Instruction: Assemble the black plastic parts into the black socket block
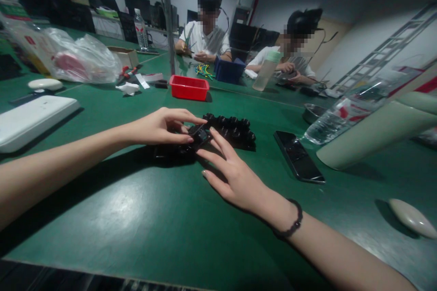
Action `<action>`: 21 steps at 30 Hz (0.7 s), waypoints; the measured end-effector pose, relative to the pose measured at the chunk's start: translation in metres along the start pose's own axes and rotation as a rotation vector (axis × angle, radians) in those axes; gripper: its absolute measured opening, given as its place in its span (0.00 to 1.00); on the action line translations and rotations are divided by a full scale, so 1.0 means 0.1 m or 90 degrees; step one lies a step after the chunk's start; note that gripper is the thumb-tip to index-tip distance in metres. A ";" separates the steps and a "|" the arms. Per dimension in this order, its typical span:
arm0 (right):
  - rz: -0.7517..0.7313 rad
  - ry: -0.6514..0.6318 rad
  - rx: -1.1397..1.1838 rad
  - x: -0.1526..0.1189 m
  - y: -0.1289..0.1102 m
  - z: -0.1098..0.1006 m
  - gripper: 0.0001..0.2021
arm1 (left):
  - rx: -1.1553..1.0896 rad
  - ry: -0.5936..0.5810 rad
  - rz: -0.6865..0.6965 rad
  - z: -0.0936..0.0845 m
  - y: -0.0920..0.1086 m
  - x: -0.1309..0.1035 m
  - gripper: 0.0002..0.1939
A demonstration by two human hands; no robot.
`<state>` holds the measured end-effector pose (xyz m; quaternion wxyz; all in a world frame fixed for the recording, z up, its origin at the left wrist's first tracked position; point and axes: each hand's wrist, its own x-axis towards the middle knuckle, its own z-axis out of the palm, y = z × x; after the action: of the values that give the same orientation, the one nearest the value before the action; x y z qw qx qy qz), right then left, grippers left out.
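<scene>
Between my two hands is a small black block-like part (201, 135), its exact kind unclear. My left hand (160, 126) grips it from the left, thumb on the near side and fingers on the far side. From the right, the fingertips of my right hand (232, 170) touch the part, with the fingers spread apart. Just behind it on the green table lies a group of black parts with round knobs (235, 129), set in rows. Under my left hand sits a flat black piece (174, 153), partly hidden by the fingers.
A red bin (189, 88) stands beyond my hands. To the right are a phone (298, 157), a green bottle (372, 132), a water bottle (344, 111) and a pale mouse (411, 217). A white box (37, 120) lies left. Two people in white shirts sit across the table.
</scene>
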<state>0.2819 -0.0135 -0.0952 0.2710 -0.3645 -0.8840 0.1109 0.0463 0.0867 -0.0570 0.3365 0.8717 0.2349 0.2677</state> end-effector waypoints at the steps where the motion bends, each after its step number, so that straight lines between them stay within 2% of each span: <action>1: 0.000 0.000 0.000 0.00 0.00 0.00 0.20 | 0.002 -0.002 0.002 0.00 0.00 0.00 0.24; 8: 0.003 0.000 0.000 0.00 -0.01 0.00 0.20 | 0.035 -0.021 0.006 -0.02 0.02 0.00 0.24; 21: -0.013 0.007 -0.009 0.00 0.00 0.00 0.20 | 0.107 -0.049 0.091 -0.05 -0.03 0.00 0.22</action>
<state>0.2818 -0.0134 -0.0954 0.2745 -0.3582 -0.8867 0.1003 0.0430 0.0911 -0.0563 0.2513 0.9210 0.1808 0.2364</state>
